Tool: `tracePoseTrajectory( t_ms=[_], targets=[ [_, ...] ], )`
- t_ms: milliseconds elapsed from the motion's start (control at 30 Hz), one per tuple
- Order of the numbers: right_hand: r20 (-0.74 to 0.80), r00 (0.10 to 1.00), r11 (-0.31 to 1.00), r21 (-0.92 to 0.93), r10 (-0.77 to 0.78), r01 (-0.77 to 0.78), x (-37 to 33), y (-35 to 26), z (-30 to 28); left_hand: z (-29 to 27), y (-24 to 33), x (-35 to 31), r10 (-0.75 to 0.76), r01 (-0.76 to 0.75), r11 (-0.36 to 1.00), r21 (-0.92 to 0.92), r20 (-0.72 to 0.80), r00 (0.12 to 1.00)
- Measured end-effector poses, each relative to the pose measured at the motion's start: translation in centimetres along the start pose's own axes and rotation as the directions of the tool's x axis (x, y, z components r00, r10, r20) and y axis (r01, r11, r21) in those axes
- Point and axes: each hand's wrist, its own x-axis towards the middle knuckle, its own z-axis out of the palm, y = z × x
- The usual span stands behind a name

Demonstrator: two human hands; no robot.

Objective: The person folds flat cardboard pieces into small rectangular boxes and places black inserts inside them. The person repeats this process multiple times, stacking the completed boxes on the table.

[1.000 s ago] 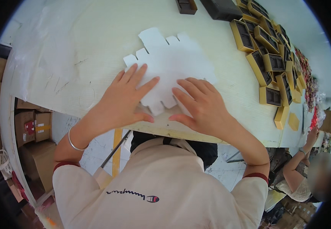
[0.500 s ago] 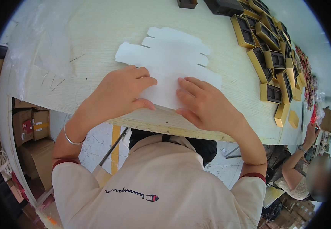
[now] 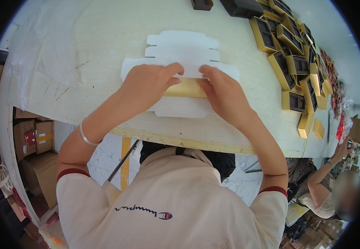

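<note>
A flat white cardboard box blank [image 3: 179, 50] with slotted side flaps lies on the table before me. Across its middle a raised fold shows the gold outer face, and a white flap extends below it toward the table's front edge. My left hand [image 3: 149, 85] is closed at the left part of this fold, thumb and fingers pinching the card. At the right part, my right hand [image 3: 226, 93] pinches the same fold, its thumb a little blurred. The hands hide both ends of the gold strip.
Several gold boxes with black inserts [image 3: 297, 64] are heaped at the right. Dark trays [image 3: 242, 7] stand at the far edge. Clear plastic sheeting [image 3: 43, 54] covers the left of the table. Below are cartons [image 3: 43, 174]; another person [image 3: 321, 186] works at the right.
The near part of the blank has been folded up, so its gold side now shows. Both my hands have moved slightly away from me and closed on the fold.
</note>
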Motion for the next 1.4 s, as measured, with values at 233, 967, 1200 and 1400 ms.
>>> tracePoseTrajectory(
  t_ms=[233, 967, 1200, 1400],
  targets=[
    [0.079, 0.917, 0.817, -0.430, -0.390, 0.385, -0.5, 0.8, 0.5, 2.1, -1.7, -0.1, 0.287, -0.244, 0.950, 0.197, -0.234, 0.929],
    [0.116, 0.966, 0.973, -0.029, 0.232, -0.230, 5.3, -0.1, -1.1, 0.0, -0.1, -0.4, 0.176, -0.097, 0.980, 0.174, -0.530, 0.830],
    [-0.087, 0.994, 0.997, 0.034, -0.065, 0.068, 1.0, -5.4, 0.7, 0.8, 3.9, -2.9, -0.289, -0.009, 0.220, -0.975, -0.074, 0.954],
    [-0.205, 0.880, 0.885, -0.292, -0.429, 0.363, -4.7, -6.0, -3.1, -1.8, -1.2, -2.3, -0.269, 0.284, 0.521, -0.805, 0.162, 0.950]
  ],
)
